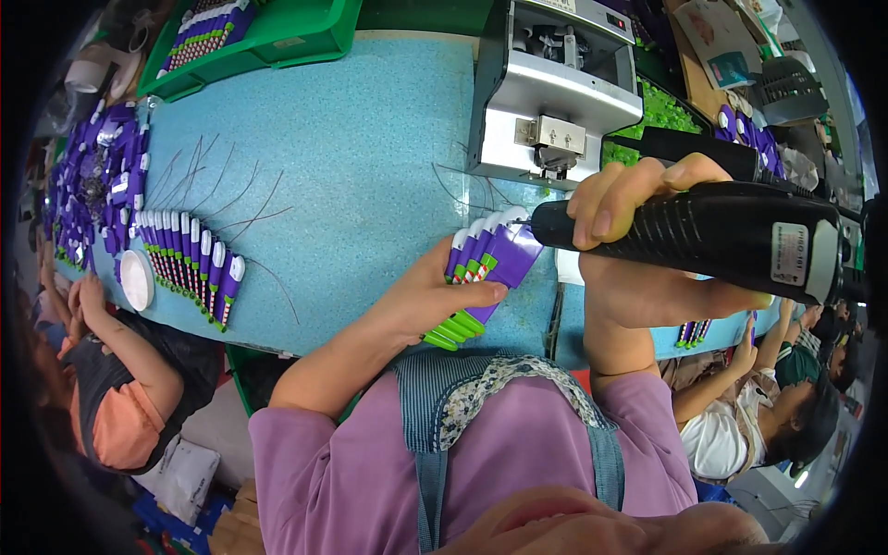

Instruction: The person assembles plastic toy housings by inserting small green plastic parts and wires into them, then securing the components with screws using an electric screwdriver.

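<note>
My left hand (421, 294) grips a fanned stack of flat plastic pieces (509, 256), purple with white ends and green tips. Its thumb presses across the top of the stack, and the fingers are hidden beneath. Wrapped around a thick black electric screwdriver (717, 231) is my right hand (638, 222), with the tool held almost level. The thin bit meets, or is very close to, the white end of the top piece; contact is hard to tell.
A silver screw feeder (560, 102) stands behind my hands, beside a second black power tool (694, 151). Left lie a row of similar pieces (185, 245) with thin wires, a white round dish (137, 280) and a purple heap (92, 185). A green tray (287, 60) sits behind; co-workers flank me.
</note>
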A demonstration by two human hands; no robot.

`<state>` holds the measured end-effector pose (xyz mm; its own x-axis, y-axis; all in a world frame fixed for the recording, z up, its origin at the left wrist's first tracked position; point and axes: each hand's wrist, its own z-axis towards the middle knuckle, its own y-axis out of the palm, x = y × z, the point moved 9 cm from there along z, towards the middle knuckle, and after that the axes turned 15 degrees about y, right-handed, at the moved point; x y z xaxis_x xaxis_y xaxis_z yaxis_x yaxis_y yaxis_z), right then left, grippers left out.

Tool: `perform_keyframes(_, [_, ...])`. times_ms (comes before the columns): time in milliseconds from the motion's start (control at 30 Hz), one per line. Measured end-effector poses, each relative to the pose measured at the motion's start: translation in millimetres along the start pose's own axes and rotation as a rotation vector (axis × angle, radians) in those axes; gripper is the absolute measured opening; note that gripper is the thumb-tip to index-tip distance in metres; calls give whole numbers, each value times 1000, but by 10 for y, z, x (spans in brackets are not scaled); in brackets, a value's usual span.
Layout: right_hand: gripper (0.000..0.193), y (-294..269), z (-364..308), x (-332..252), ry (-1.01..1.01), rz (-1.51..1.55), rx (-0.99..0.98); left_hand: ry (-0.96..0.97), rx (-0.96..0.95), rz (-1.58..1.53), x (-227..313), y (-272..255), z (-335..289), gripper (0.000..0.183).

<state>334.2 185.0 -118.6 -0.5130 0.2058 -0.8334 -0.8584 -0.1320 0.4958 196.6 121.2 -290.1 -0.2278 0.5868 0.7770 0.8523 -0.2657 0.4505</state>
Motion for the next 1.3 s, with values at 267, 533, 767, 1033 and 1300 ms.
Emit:
perform_keyframes(267, [92,12,-38,13,-23,18,-23,-31,-3,-22,68,-11,-29,66])
perform_keyframes(533, [97,62,-14,42,14,-41,-27,-23,-35,-30,54,18,5,68])
perform_keyframes(767, [96,70,108,-174,-43,-70,-95,1,-18,-52,70,3,34,66])
perform_keyframes(1033, [97,-43,13,88,56,-30,-41,4,2,-31,33,-30,2,65])
perform_keyframes(1300, [106,-109,14,-144,-60,-45,-86,66,37,-28,94,-61,-38,64])
